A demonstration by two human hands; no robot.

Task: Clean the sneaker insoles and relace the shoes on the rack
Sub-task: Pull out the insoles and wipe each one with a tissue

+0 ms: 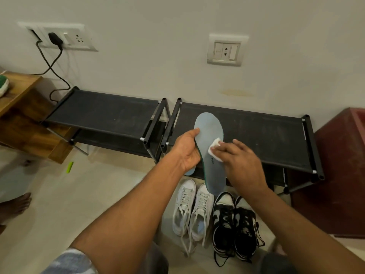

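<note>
My left hand (186,150) grips the left edge of a pale blue insole (209,131), thumb over its front face, holding it upright above the rack. A second insole end (190,171) shows under that palm. My right hand (240,162) presses a white wipe (214,149) against the insole's middle with its fingers. Below on the floor stand a pair of white laced sneakers (192,211) and a pair of black-and-white sneakers (235,224) with loose laces.
Two black fabric-topped shoe racks (102,113) (262,133) stand side by side against the wall. A wooden cabinet (21,115) is at left, a dark red cabinet (341,175) at right. A green marker (70,167) lies on the tile floor. A bare foot (15,203) shows at far left.
</note>
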